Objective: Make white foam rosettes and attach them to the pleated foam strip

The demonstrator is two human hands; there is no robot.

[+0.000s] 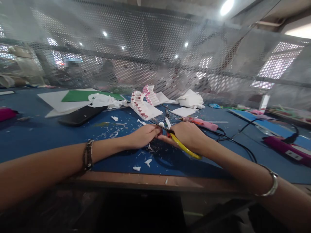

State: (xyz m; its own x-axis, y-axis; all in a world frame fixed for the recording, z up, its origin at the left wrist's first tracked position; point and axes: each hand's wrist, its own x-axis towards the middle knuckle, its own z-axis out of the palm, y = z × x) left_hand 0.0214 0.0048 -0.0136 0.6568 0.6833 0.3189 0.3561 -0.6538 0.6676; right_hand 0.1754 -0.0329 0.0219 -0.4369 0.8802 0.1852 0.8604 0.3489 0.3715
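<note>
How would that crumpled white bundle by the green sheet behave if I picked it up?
The crumpled white bundle would probably flop, since its creases look soft and irregular. It seems light for its size, looking thin and loosely bunched. It's unlikely to roll, lying low and spread out.

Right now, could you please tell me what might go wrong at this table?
The yellow-handled tool in the right hand reaches close to the left hand and might nick it. The pink corded tool lies just beyond the right hand, which could knock it. White scraps near the table edge could fall off.
</note>
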